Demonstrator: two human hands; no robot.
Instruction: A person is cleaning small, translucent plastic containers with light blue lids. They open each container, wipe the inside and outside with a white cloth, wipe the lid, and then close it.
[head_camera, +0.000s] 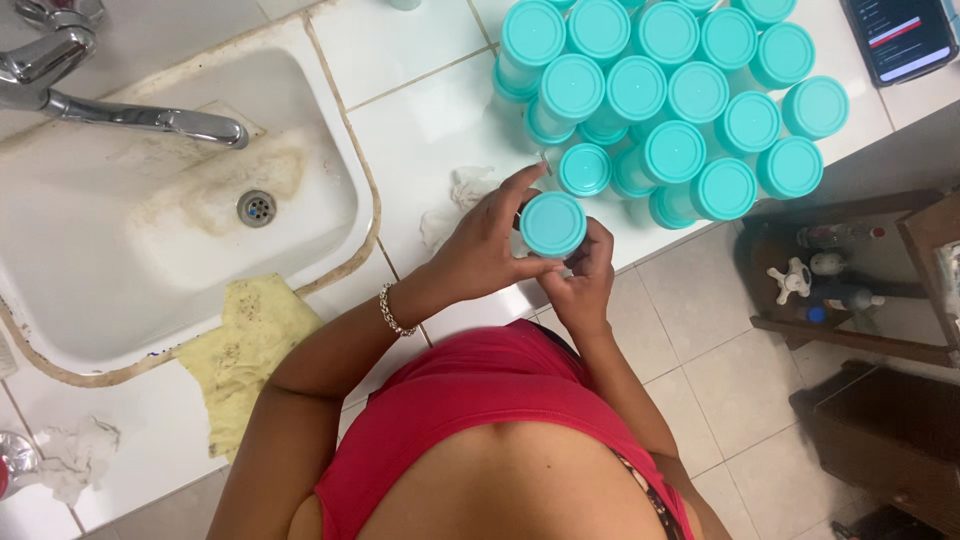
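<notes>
Holding: both hands meet on one teal-lidded jar (552, 223), lifted off the surface (420, 110) and held over its front edge, close to the person's chest.
Left grip: the left hand (487, 245) wraps the jar from the side, fingers curled up over the lid's rim and thumb underneath, closed firmly on it; that placement suits turning or pressing the lid.
Right grip: the right hand (585, 275) cups the jar's body from below and behind, fingers closed around it, which steadies the body against the other hand.
Jar's tilt: the lid faces up toward the camera, so the body is mostly hidden behind it.
Bracelet: a beaded bracelet (393, 311) sits on the left wrist.
Cluster of jars (680, 95): many alike, teal lids on, stand packed together on the white tiled surface just beyond the hands, within easy reach.
Crumpled tissue (455, 200): lies on the surface beside the left hand.
Sink (330, 200): set into the surface well to the left, with a metal tap (120, 110) over it.
Yellow cloth (245, 345): draped at the sink's near edge.
Phone (900, 35): lies at the far right corner, screen lit.
</notes>
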